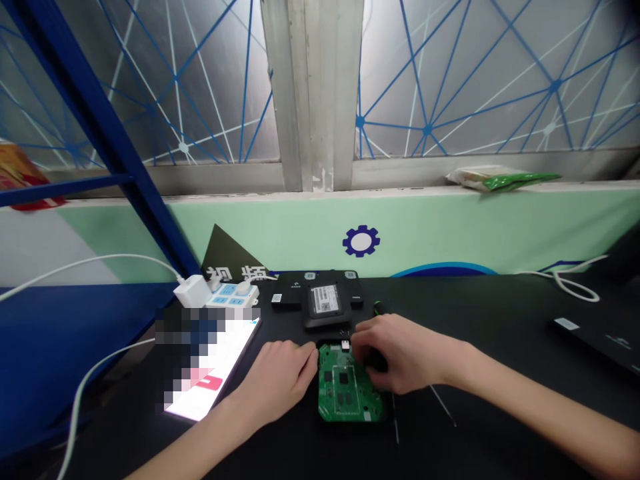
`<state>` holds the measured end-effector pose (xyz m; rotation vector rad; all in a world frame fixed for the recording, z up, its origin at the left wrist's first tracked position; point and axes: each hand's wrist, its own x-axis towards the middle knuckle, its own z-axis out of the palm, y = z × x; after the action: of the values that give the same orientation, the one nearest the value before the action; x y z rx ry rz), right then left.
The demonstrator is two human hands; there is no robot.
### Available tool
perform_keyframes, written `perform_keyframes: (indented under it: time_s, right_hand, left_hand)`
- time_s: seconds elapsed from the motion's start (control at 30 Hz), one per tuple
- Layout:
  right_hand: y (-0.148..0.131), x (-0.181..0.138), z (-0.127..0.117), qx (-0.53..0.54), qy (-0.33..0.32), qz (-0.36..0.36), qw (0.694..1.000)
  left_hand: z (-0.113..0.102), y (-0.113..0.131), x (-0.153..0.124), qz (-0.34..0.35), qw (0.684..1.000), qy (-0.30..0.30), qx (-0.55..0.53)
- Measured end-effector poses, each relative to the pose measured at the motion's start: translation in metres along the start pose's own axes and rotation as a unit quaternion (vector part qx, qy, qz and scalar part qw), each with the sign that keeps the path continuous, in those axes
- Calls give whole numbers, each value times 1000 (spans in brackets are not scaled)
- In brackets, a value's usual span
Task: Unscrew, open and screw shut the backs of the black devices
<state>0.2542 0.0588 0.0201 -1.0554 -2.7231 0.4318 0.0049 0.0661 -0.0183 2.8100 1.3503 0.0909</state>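
A green circuit board (pixel 345 393) lies in a black casing shell on the dark table. My left hand (pixel 283 373) has its fingers closed at the board's left edge, steadying it. At the upper right edge, my right hand (pixel 390 353) is closed with curled fingers. A dark shape shows inside its grip, too hidden to name. Behind that hand sticks up a black and green handle (pixel 381 308), probably a screwdriver's. Two thin metal shafts (pixel 397 423) show below the right hand. Just beyond the board sits a black casing cover (pixel 326 307) with a white label.
Black boxes (pixel 287 292) stand behind the cover. A lit tablet-like screen (pixel 220 373), partly pixelated, lies left, near a power strip (pixel 233 295) with a white charger (pixel 193 291) and cables. Another black box (pixel 595 340) is at far right. A blue frame post (pixel 115 153) rises left.
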Motion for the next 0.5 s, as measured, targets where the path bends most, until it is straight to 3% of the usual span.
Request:
perform_keyframes:
  time_s: [0.23, 0.5]
  right_hand:
    - [-5, 0, 3, -48, -33, 23, 998]
    - [-12, 2, 9, -50, -28, 65, 996]
  left_hand:
    - [-1, 1, 0, -12, 1000, -7, -4]
    - [3, -4, 3, -20, 1000, -4, 21]
